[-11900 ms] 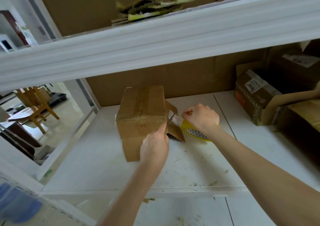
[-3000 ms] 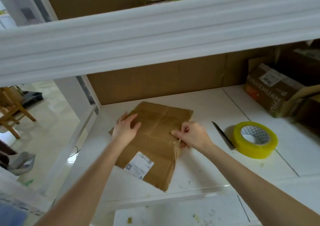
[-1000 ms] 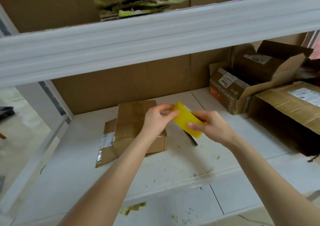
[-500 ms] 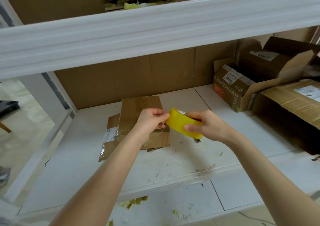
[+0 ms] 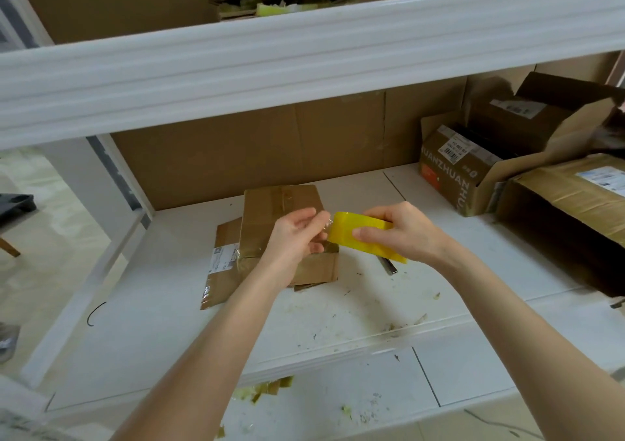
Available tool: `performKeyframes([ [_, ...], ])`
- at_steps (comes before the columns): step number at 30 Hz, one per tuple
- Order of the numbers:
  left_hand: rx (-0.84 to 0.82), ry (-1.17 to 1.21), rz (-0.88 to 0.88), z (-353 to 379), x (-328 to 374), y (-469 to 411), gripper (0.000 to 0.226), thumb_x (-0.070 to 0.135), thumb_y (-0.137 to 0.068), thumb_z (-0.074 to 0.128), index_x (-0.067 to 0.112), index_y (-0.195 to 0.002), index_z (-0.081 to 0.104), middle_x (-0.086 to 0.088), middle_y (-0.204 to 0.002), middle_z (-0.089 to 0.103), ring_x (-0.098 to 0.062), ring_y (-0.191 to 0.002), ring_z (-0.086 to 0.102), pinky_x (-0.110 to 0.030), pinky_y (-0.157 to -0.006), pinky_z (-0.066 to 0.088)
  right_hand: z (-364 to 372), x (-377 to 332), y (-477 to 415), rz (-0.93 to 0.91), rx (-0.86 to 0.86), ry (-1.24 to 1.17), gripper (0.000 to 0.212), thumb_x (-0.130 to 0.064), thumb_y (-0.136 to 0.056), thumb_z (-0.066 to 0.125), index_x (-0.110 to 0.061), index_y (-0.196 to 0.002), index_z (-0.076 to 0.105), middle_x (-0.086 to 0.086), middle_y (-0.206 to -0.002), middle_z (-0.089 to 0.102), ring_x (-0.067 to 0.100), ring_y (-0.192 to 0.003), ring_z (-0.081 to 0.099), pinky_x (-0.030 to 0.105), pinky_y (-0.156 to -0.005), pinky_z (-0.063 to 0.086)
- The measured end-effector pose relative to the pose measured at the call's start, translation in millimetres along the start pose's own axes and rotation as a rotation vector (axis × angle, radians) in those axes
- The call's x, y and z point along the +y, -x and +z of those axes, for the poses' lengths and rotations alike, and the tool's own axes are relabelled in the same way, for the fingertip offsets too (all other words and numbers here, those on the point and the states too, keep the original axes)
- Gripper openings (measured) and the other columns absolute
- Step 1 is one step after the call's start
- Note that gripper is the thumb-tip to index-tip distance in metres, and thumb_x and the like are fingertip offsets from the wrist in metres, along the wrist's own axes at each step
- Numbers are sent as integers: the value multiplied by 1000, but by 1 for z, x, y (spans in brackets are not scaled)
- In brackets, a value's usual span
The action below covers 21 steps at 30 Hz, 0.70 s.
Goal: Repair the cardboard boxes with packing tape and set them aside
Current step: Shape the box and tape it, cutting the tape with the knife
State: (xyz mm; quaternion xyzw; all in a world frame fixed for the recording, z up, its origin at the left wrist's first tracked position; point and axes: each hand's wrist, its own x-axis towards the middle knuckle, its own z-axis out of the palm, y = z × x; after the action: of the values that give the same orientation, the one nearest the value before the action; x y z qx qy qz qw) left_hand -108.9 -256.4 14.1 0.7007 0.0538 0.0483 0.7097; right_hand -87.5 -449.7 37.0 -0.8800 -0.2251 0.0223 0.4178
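Note:
A yellow roll of packing tape (image 5: 351, 234) is held edge-on in my right hand (image 5: 402, 229) above the white shelf (image 5: 162, 308). My left hand (image 5: 296, 234) pinches the clear loose end of the tape just left of the roll. Behind and under my left hand a small brown cardboard box (image 5: 277, 217) rests on top of a flattened box (image 5: 223, 258) with a white label. A dark knife (image 5: 388, 265) lies on the shelf below the roll, mostly hidden by it.
An open brown box (image 5: 463, 176) with printed letters stands at the back right, and a larger box (image 5: 575, 210) sits in front of it. A white upper shelf rail (image 5: 304, 51) crosses overhead. Tape scraps litter the shelf's front edge (image 5: 399, 325).
My hands have stayed over the small box with the roll. My left fingers have drawn a short clear length of tape away from the roll.

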Motion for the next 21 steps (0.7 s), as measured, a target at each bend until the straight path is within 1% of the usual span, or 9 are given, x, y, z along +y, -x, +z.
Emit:
performKeyframes([
  [4, 100, -230, 94, -4, 1, 1, 7, 18, -85, 71, 12, -84, 74, 3, -61, 62, -7, -48, 50, -18, -48, 44, 6, -1, 0, 9, -11, -80, 31, -51, -80, 70, -21, -79, 70, -5, -66, 64, 5, -61, 59, 19, -54, 44],
  [6, 162, -201, 110, -4, 2, 2, 11, 19, -87, 68, 12, -80, 71, 2, -65, 62, -7, -50, 53, -19, -49, 46, 6, 0, 4, 26, -76, -276, 38, -58, -74, 72, -20, -81, 69, -4, -69, 68, 5, -65, 63, 23, -58, 47],
  [8, 197, -138, 119, -6, 4, 2, 12, 18, -89, 66, 12, -79, 69, -1, -75, 62, -3, -53, 59, -21, -52, 51, 8, 10, 10, 23, -179, -425, 37, -50, -72, 74, -19, -91, 70, 6, -80, 69, 16, -72, 61, 34, -61, 42],
  [9, 205, -115, 130, -9, 4, 2, 13, 18, -90, 65, 13, -79, 68, -1, -78, 62, -1, -54, 60, -22, -53, 52, 10, 14, 13, 11, -236, -476, 32, -44, -71, 74, -21, -93, 71, 9, -82, 68, 18, -74, 58, 33, -61, 37],
  [13, 237, -132, 173, -26, 5, 4, 16, 16, -91, 63, 18, -75, 66, -3, -86, 61, -3, -60, 60, -20, -50, 49, 18, 18, 22, -53, -323, -576, 21, -20, -76, 71, -17, -96, 67, -13, -74, 70, -4, -66, 62, 6, -57, 42],
  [15, 284, -165, 175, -33, 2, 7, 18, 15, -91, 63, 19, -73, 65, -1, -79, 60, -1, -54, 54, -18, -45, 44, 19, 11, 18, -58, -248, -572, 22, -30, -75, 72, -12, -87, 67, -11, -67, 67, -2, -61, 60, 9, -54, 43],
  [18, 318, -144, 161, -40, -3, 14, 22, 14, -91, 61, 18, -69, 64, 7, -60, 53, 0, -49, 46, -16, -41, 37, 20, 5, 11, -27, -140, -514, 58, -64, -64, 72, -9, -82, 70, 6, -71, 62, 22, -68, 55, 33, -63, 39],
  [19, 310, -151, 155, -42, -5, 16, 23, 14, -91, 61, 17, -69, 64, 8, -58, 51, -2, -50, 44, -16, -41, 36, 21, 4, 10, -6, -138, -504, 56, -68, -65, 68, -15, -79, 72, 8, -70, 60, 25, -69, 52, 37, -65, 36],
  [21, 316, -141, 142, -44, -8, 21, 23, 14, -91, 61, 15, -68, 63, 7, -55, 47, -6, -51, 39, -16, -40, 33, 24, 8, 13, -1, -166, -514, 47, -64, -72, 62, -19, -77, 72, -2, -62, 61, 18, -63, 55, 30, -63, 40],
])
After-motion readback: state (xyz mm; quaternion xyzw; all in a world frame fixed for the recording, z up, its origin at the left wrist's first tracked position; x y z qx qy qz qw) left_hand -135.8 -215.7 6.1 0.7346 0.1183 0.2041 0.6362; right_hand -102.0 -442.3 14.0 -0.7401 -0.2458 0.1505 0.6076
